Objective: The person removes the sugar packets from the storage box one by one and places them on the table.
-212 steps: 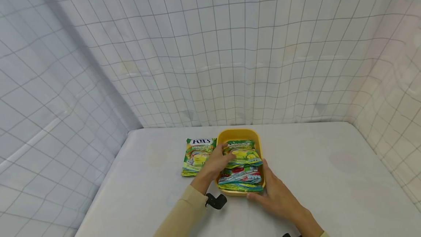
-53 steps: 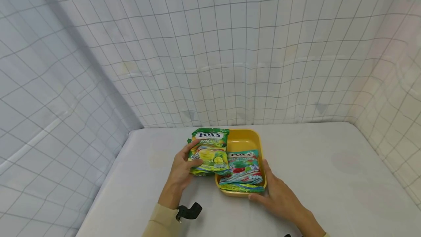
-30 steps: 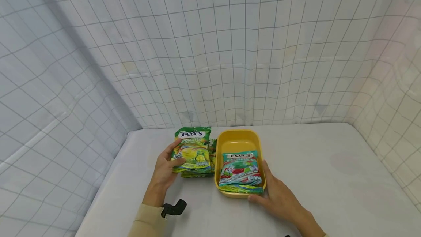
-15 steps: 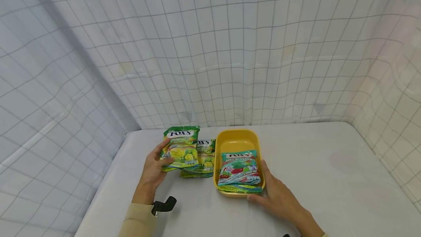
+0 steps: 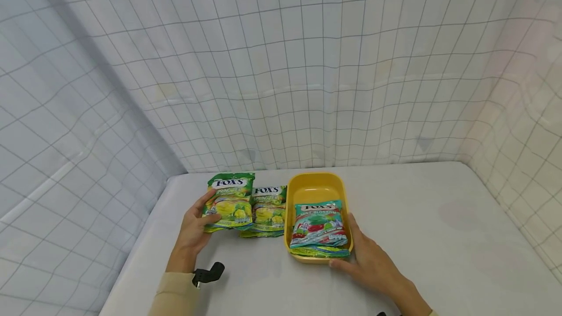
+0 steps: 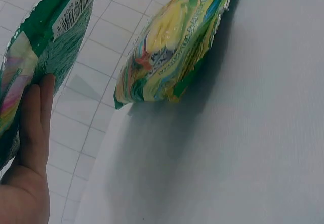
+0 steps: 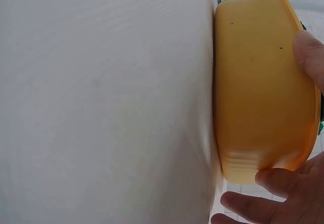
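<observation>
My left hand (image 5: 193,228) holds a green and yellow bag of candy (image 5: 229,205), labelled Fox's Spring Tea, between thumb and fingers. In the left wrist view this candy bag (image 6: 66,37) stands raised, fingers behind it. Just right of it, a matching candy bag (image 5: 270,211) lies on the table. My right hand (image 5: 373,260) rests at the near right corner of a yellow plastic tub (image 5: 317,185). The right wrist view has its thumb at the tub's rim (image 7: 291,9) and its fingers spread by the wall. Inside the tub, a teal Mint Blossom candy bag (image 5: 319,226) overlaps a green-yellow packet (image 5: 320,251).
A white-covered table (image 5: 417,218) extends to both sides of the tub. White sheeting with a grid pattern (image 5: 307,87) rises behind the table and along both sides. A black strap mount (image 5: 209,273) sits on the left wrist.
The left hand has taken the Spring Tea bag out of the tub and carried it left, past the matching bag, lowering it slightly. The right hand has stayed at the tub's corner.
</observation>
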